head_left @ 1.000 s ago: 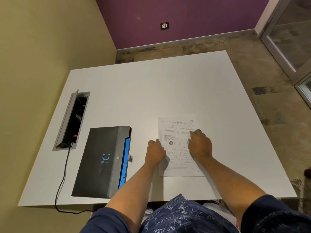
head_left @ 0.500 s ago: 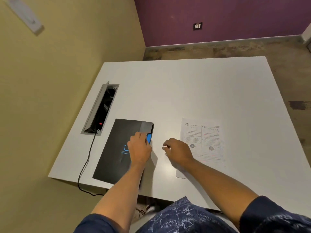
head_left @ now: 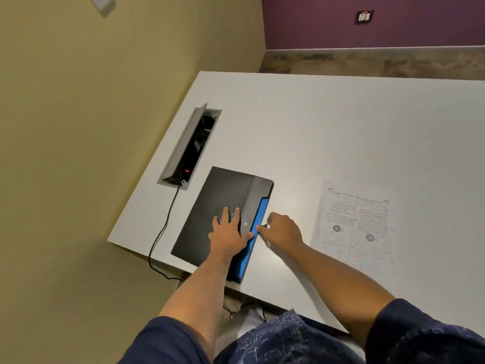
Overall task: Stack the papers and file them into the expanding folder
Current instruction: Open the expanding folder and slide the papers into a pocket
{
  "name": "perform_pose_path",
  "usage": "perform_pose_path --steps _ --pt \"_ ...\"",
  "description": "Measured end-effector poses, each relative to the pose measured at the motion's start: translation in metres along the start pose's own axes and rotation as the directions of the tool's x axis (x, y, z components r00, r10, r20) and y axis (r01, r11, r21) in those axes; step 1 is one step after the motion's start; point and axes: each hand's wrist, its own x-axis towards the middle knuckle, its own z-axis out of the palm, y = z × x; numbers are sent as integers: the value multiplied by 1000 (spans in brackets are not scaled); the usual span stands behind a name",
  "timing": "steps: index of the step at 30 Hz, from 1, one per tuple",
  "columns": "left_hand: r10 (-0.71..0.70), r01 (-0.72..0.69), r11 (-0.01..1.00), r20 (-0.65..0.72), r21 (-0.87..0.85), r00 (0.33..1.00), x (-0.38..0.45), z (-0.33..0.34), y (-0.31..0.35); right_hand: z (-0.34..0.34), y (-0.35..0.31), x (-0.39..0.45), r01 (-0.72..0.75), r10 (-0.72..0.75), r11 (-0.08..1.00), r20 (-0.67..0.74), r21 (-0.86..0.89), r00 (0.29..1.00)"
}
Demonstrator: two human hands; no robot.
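Observation:
The expanding folder (head_left: 225, 193) is black with a blue accordion side and lies closed near the table's front left corner. My left hand (head_left: 227, 235) rests flat on its cover, fingers spread, beside a small metal snap. At the folder's right edge, the fingertips of my right hand (head_left: 283, 229) pinch a small grey closure tab. The stack of printed papers (head_left: 357, 227) lies flat on the table to the right of both hands, with nothing touching it.
The white table (head_left: 341, 122) reaches far back and to the right. An open grey cable box (head_left: 190, 145) is set into it behind the folder. A black cable (head_left: 162, 232) runs from the box over the left edge. A yellow wall stands close on the left.
Both hands left the papers and moved left to the folder. The left hand now lies flat on the cover and the right has reached the folder's edge tab. My view swung left.

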Motion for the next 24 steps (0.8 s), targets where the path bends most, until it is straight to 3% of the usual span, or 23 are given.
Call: perform_pose_path --steps 4,11,17,22,24 --pt "-3 3 1000 19 -9 1000 6 7 -3 9 2 11 -120 111 982 62 149 992" --pt "-19 18 1000 58 20 998 13 8 0 13 5 20 -140 94 936 152 324 984" --pt "-7 8 1000 43 -29 999 18 -13 7 1 -5 17 -152 42 745 183 650 982" --pt "-36 36 996 4 -80 999 22 -53 23 -9 -7 16 -221 71 423 211 879 975" --pt "-45 41 995 -45 -87 998 21 -65 27 -13 -10 15 -171 72 363 156 916 985"
